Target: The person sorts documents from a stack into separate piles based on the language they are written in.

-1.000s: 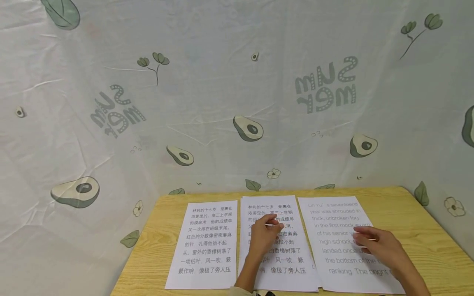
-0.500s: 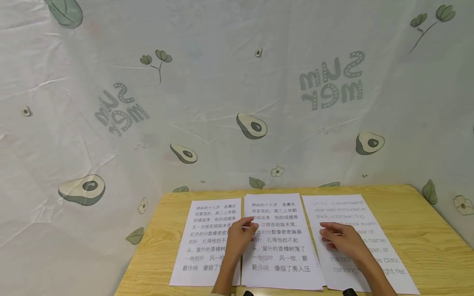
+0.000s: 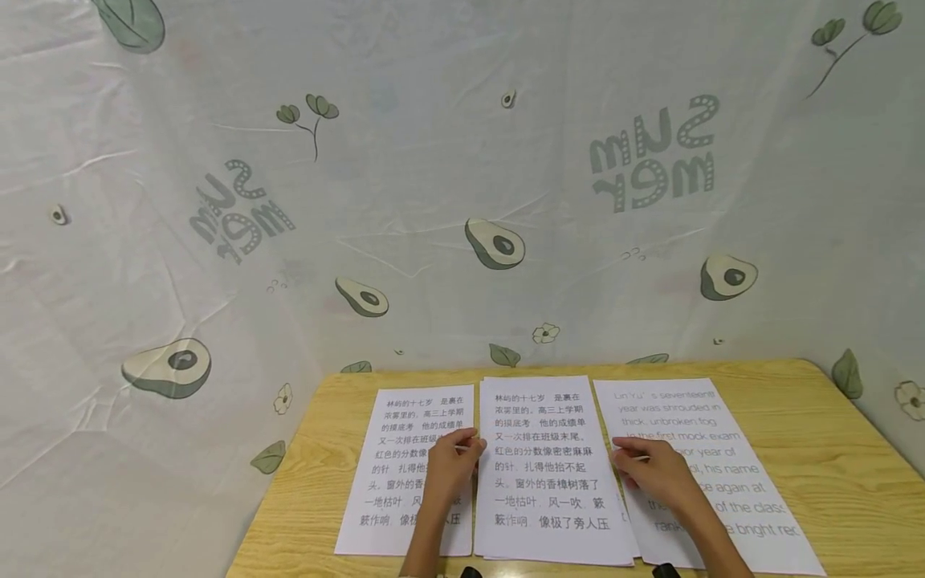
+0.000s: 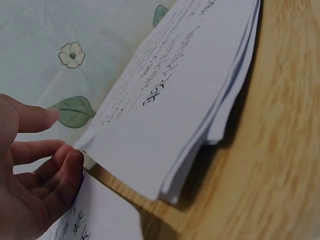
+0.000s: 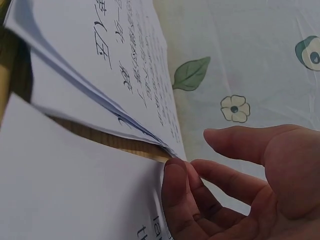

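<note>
**Hands flank the middle stack**

On the tabletop, the left hand rests on the left sheet, fingers relaxed, touching the middle stack's left edge at 3 o'clock. The stack's long axis runs 12 to 6. The right hand, fingers loosely bent, touches its right edge at 9 o'clock, equally near, covering part of the right sheet. Actual grip unclear.

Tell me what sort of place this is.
Probably a makeshift desk corner set up for recording: a wooden table holds three lots of printed sheets, and a creased avocado-print cloth hangs behind as a backdrop.
</note>
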### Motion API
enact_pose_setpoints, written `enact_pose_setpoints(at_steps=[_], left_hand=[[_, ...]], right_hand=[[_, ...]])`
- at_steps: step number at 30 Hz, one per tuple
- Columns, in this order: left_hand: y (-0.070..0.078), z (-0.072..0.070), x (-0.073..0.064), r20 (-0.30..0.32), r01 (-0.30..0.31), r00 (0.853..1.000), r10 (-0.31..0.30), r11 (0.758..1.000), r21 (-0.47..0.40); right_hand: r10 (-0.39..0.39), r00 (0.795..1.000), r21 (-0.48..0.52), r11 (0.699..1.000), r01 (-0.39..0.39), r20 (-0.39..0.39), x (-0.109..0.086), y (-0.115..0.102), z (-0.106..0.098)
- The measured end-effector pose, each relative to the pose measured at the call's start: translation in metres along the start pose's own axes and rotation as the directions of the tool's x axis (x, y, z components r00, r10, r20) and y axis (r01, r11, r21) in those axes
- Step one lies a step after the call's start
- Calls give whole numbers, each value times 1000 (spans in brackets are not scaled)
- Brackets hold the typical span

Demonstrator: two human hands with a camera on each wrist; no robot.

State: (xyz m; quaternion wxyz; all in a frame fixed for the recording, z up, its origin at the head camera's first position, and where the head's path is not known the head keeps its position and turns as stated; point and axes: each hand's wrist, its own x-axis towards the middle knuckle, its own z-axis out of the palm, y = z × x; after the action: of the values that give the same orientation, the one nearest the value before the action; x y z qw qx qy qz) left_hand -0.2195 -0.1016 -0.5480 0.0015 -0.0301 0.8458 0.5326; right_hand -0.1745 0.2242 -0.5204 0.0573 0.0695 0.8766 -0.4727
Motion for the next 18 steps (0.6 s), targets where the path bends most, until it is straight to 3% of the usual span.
enact_pose_setpoints(at_steps=[18], left_hand=[[0,2,-1,-1,-62,998,63,987,146]], right_hand=[[-67,998,-165,984,66,-2,7,0,11]])
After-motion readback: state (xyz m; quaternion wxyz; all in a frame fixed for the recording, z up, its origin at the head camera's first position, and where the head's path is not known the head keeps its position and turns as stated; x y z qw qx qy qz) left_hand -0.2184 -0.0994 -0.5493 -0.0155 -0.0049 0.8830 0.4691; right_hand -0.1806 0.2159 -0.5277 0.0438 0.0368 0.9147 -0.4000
